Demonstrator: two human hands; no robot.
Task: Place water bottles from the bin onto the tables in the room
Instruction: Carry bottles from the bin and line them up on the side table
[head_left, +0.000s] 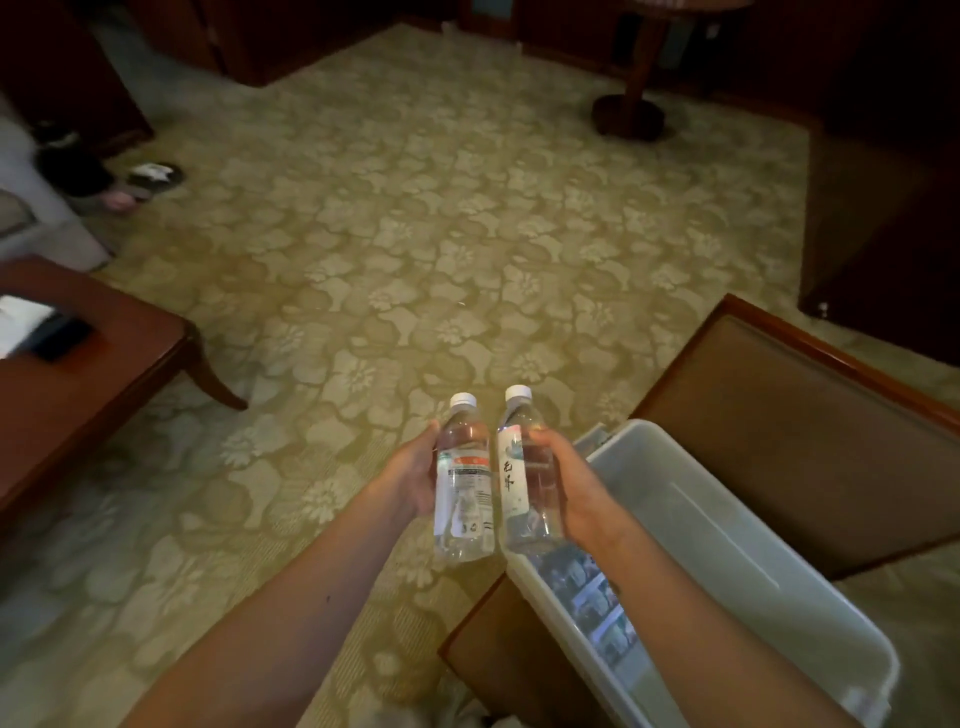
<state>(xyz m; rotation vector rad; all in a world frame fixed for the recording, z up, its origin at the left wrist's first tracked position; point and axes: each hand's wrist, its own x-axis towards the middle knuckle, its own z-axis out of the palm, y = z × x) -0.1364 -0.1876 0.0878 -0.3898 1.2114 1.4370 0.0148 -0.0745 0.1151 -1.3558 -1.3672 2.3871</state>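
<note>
I hold two clear water bottles with white caps upright, side by side over the carpet. My left hand (415, 475) grips the left bottle (464, 483), which has a white label with a red band. My right hand (563, 480) grips the right bottle (522, 473), whose white label bears dark characters. Just right of my right arm a translucent white plastic bin (727, 540) stands on a low brown table (779, 441). Several more bottles (592, 597) lie in the bin's near end, partly hidden by my forearm.
A low reddish wooden table (78, 384) stands at the left with a dark flat object and white paper on it. A round pedestal table's base (628, 117) is far ahead on the right. Dark wooden furniture lines the far walls. Slippers lie at far left. Patterned carpet fills the middle.
</note>
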